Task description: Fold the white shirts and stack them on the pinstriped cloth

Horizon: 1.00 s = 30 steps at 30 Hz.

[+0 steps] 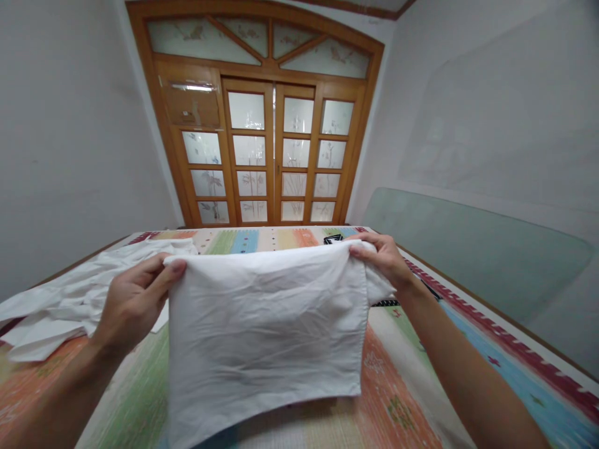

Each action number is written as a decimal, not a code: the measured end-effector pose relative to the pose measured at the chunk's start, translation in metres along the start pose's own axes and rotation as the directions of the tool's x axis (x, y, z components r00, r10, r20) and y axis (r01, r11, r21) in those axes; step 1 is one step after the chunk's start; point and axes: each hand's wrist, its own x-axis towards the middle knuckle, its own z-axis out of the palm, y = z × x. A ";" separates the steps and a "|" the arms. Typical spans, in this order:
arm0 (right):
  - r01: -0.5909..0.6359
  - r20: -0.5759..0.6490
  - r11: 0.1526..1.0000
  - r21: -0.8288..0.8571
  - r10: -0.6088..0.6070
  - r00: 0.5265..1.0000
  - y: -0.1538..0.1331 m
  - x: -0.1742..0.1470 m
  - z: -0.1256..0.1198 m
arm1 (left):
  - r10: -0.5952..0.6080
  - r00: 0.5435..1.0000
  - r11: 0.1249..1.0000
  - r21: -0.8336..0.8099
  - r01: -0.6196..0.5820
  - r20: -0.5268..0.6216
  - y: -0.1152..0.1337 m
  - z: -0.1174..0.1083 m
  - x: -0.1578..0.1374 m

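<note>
A folded white cloth (266, 330), perhaps a garment, hangs between my two hands above a striped, patterned bedspread (397, 374). My left hand (140, 293) pinches its upper left corner between thumb and fingers. At the upper right edge my right hand (379, 255) grips the fabric, and a short flap sticks out to the right below that hand. Creases run across the front layer, and the lower edge hangs free, lower on the left than on the right. What lies behind the cloth is hidden.
Rumpled white fabric (88, 287) lies spread on the left side of the bedspread. A small black-and-white item (333, 239) rests near the far edge. A greenish panel (468, 243) leans along the right wall. Wooden glazed doors (274, 149) stand beyond.
</note>
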 end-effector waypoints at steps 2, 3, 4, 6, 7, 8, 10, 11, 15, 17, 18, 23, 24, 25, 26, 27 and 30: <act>-0.042 0.005 0.999 0.025 0.042 0.999 0.007 0.016 0.006 | -0.135 0.991 0.981 -0.142 0.134 -0.001 -0.006 0.010 0.015; -0.088 0.030 0.996 0.033 0.087 0.996 0.016 0.023 0.010 | -0.204 0.979 0.964 -0.171 0.203 0.011 -0.013 0.016 0.023; -0.160 0.070 0.986 0.037 0.157 0.985 0.028 0.030 0.016 | -0.283 0.958 0.942 -0.175 0.287 0.052 -0.024 0.021 0.030; -0.320 0.149 0.947 -0.011 0.318 0.936 0.060 0.038 0.030 | -0.449 0.877 0.873 -0.126 0.471 0.170 -0.057 0.033 0.040; -0.388 0.168 0.920 -0.064 0.393 0.904 0.079 0.039 0.038 | -0.511 0.837 0.843 -0.079 0.532 0.194 -0.076 0.037 0.042; -0.444 0.178 0.888 -0.120 0.460 0.870 0.098 0.039 0.046 | -0.579 0.788 0.804 -0.016 0.594 0.209 -0.095 0.041 0.042; -0.516 0.161 0.816 -0.260 0.564 0.810 0.131 0.034 0.060 | -0.687 0.708 0.725 0.089 0.683 0.163 -0.130 0.046 0.038; -0.498 0.123 0.808 -0.315 0.555 0.823 0.144 0.031 0.065 | -0.694 0.711 0.720 0.114 0.684 0.118 -0.144 0.046 0.035; -0.342 0.108 0.840 -0.421 0.421 0.900 0.172 0.026 0.071 | -0.692 0.717 0.717 0.189 0.671 0.079 -0.166 0.040 0.029; -0.270 0.132 0.841 -0.468 0.369 0.920 0.176 0.027 0.069 | -0.674 0.728 0.733 0.229 0.640 0.124 -0.166 0.036 0.028; -0.238 0.142 0.839 -0.490 0.346 0.927 0.177 0.028 0.068 | -0.661 0.735 0.746 0.244 0.620 0.154 -0.166 0.034 0.028; -0.130 0.153 0.752 -0.646 0.295 0.943 0.170 0.028 0.071 | -0.573 0.807 0.704 0.590 0.396 0.142 -0.162 0.036 0.025; -0.101 0.137 0.702 -0.705 0.274 0.952 0.165 0.028 0.073 | -0.517 0.849 0.643 0.705 0.300 0.111 -0.159 0.039 0.024; -0.060 0.127 0.642 -0.764 0.241 0.962 0.159 0.028 0.077 | -0.433 0.896 0.574 0.796 0.189 0.100 -0.156 0.044 0.023; -0.008 0.132 0.580 -0.815 0.199 0.971 0.152 0.027 0.081 | -0.332 0.936 0.510 0.857 0.073 0.118 -0.152 0.050 0.021; 0.057 0.160 0.522 -0.851 0.156 0.975 0.144 0.027 0.087 | -0.231 0.958 0.460 0.887 -0.044 0.168 -0.148 0.057 0.020; 0.292 0.360 0.433 -0.853 0.083 0.929 0.124 0.021 0.111 | -0.073 0.929 0.414 0.858 -0.303 0.364 -0.141 0.085 0.015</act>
